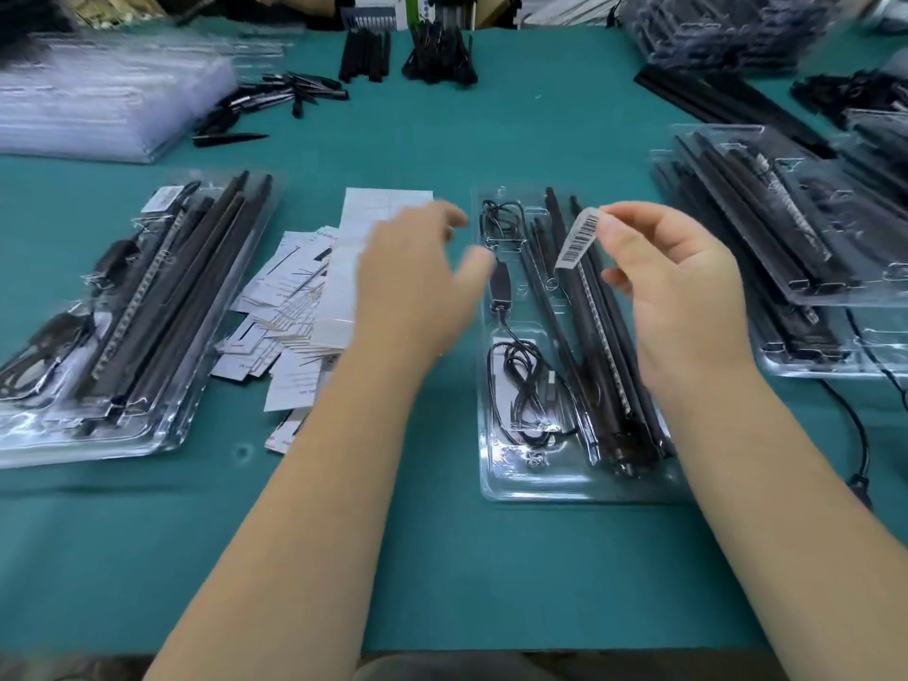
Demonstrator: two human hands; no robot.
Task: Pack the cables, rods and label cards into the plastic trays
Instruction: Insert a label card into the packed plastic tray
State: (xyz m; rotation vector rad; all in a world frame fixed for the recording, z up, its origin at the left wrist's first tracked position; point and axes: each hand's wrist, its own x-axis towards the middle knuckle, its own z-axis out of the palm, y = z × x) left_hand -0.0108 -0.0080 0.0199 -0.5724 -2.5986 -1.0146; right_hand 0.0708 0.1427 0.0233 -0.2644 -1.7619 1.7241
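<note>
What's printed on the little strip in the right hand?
A black barcode on a white strip, pinched by the right hand; head view.

A table covered in teal cloth (442,557) carries everything. In the middle, slightly right, lies a clear plastic tray (530,489) holding black rods and coiled cable. To its left sits a loose heap of white label cards (295,307). At the left lies a stack of filled trays (123,435); at the right, another stack of filled trays (810,297). Far left rests a pile of empty clear trays (98,105), with loose black rods (265,100) beside it. At the far middle lie bundles of black parts (437,56).
</note>
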